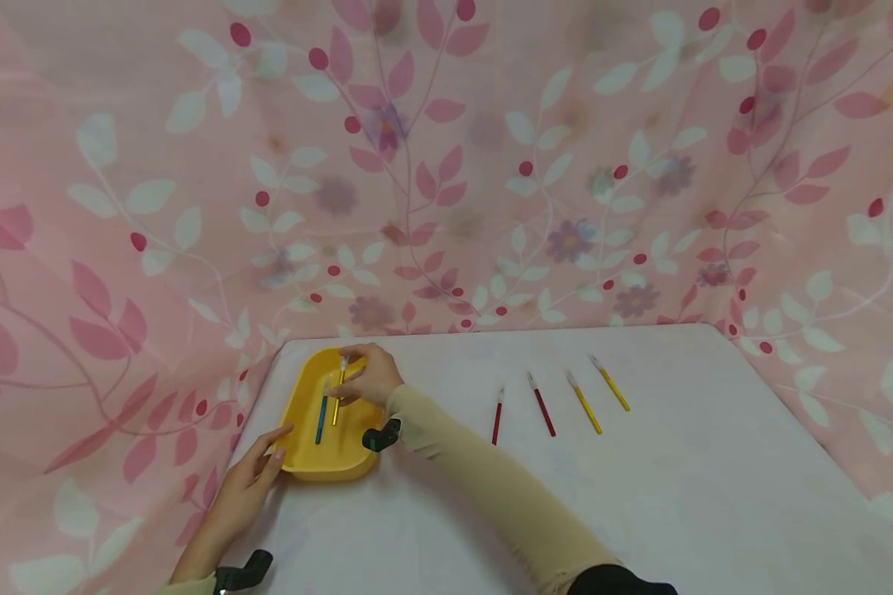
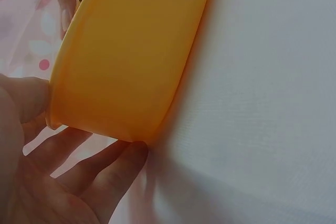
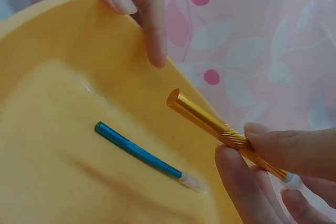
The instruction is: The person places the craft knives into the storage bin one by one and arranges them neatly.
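Over the yellow tray (image 1: 355, 442), my right hand (image 1: 375, 377) pinches a golden-yellow craft knife (image 3: 202, 119) between thumb and fingers. The knife has a knurled grip and a clear cap at the tip, and its blunt end hangs above the tray floor. Below it, a blue craft knife (image 3: 137, 153) with a clear cap lies in the tray. At the tray's near left corner, my left hand (image 1: 241, 487) holds the rim, thumb over the edge and fingers (image 2: 118, 182) against the outer wall.
To the right on the white tabletop (image 1: 685, 479) lie two red craft knives (image 1: 542, 411) and two yellow ones (image 1: 586, 409), spaced apart in a row. A pink floral curtain (image 1: 446, 165) hangs behind the table and down its sides.
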`<state>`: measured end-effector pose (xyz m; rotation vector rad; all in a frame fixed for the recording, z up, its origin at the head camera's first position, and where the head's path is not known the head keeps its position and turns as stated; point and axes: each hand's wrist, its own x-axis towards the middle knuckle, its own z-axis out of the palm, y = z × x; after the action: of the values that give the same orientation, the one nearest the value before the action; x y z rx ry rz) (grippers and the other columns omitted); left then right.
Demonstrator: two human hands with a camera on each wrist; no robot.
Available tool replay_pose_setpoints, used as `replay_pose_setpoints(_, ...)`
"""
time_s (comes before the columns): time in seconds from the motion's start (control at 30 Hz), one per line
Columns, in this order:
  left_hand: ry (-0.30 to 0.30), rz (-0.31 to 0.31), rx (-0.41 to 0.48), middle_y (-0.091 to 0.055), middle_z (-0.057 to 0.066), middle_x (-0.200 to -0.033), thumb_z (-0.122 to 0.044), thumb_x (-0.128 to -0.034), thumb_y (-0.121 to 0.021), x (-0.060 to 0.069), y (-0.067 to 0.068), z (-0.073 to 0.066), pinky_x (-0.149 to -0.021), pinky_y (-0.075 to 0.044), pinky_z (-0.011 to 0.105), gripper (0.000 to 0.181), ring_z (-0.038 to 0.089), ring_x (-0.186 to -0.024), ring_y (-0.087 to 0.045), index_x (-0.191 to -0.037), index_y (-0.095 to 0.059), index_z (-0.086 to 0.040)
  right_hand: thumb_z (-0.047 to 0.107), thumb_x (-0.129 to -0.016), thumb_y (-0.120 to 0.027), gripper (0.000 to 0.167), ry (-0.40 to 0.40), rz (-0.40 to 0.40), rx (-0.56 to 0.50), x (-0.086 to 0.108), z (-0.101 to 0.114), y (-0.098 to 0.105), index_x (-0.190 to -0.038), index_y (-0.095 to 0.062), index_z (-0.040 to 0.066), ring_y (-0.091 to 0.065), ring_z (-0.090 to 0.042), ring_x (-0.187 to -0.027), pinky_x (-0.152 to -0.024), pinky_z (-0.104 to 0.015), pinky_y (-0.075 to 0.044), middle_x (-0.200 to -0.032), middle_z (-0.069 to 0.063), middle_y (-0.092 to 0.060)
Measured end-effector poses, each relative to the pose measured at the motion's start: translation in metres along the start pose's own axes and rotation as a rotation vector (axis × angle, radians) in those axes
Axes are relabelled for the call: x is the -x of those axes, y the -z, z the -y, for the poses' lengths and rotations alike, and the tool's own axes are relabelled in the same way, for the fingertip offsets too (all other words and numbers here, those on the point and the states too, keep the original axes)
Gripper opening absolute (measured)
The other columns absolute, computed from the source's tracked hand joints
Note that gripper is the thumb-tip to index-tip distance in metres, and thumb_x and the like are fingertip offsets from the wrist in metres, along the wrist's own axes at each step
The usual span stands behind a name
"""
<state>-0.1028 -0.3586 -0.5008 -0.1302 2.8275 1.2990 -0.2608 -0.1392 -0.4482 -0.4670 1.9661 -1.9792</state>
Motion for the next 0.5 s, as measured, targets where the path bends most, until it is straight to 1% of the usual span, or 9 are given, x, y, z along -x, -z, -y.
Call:
replay_pose_setpoints(0.1, 0.014, 0.001, 0.007, -0.035, 0.027, -0.172, -0.038, -0.1190, -0.048, 0.000, 0.000, 0.000, -0.112, -0.050, 0.064, 0.055, 0.055, -0.144, -0.051, -0.167, -0.041, -0.013, -0.016, -0.085, -0.087, 0.063, -0.027, -0.014, -0.007, -0.005, -0.003, -0.007, -0.143, -0.068, 0.000, -0.079, -0.036, -0.079, -0.081, -0.060, -0.066, -0.128, -0.015, -0.059)
replay_pose_setpoints(0.2, 0.006, 0.002, 0.007, -0.035, 0.027, -0.172, -0.037, -0.1192, -0.048, 0.000, 0.000, 0.000, -0.111, -0.051, 0.063, 0.054, 0.055, -0.144, -0.052, -0.167, -0.040, -0.013, -0.018, -0.087, -0.084, 0.064, -0.057, -0.008, 0.012, -0.008, -0.005, -0.014, -0.145, -0.066, 0.000, -0.080, -0.039, -0.081, -0.084, -0.060, -0.066, -0.131, -0.016, -0.058)
replay_pose_setpoints(0.3, -0.009, -0.004, 0.005, -0.036, 0.028, -0.171, -0.034, -0.1192, -0.048, 0.000, 0.000, 0.000, -0.110, -0.052, 0.062, 0.053, 0.055, -0.142, -0.054, -0.167, -0.041, -0.012, -0.019, -0.087, -0.083, 0.067, -0.080, -0.006, 0.052, -0.011, -0.005, -0.020, -0.148, -0.064, -0.002, -0.080, -0.039, -0.083, -0.085, -0.060, -0.065, -0.133, -0.017, -0.059)
replay_pose_setpoints(0.37, -0.006, 0.001, 0.008, -0.036, 0.027, -0.171, -0.034, -0.1192, -0.048, 0.000, 0.001, -0.001, -0.109, -0.053, 0.061, 0.053, 0.055, -0.142, -0.054, -0.167, -0.041, -0.012, -0.020, -0.086, -0.082, 0.068, -0.095, -0.005, 0.074, -0.013, -0.005, -0.024, -0.149, -0.062, -0.003, -0.080, -0.039, -0.084, -0.085, -0.059, -0.065, -0.134, -0.017, -0.059)
replay_pose_setpoints(0.5, 0.004, 0.005, 0.011, -0.036, 0.027, -0.171, -0.035, -0.1192, -0.048, 0.001, 0.001, -0.002, -0.110, -0.053, 0.061, 0.054, 0.054, -0.143, -0.054, -0.167, -0.040, -0.013, -0.019, -0.086, -0.083, 0.068, -0.144, -0.026, 0.100, -0.017, -0.008, -0.029, -0.148, -0.065, 0.000, -0.080, -0.038, -0.081, -0.085, -0.057, -0.066, -0.134, -0.016, -0.062)
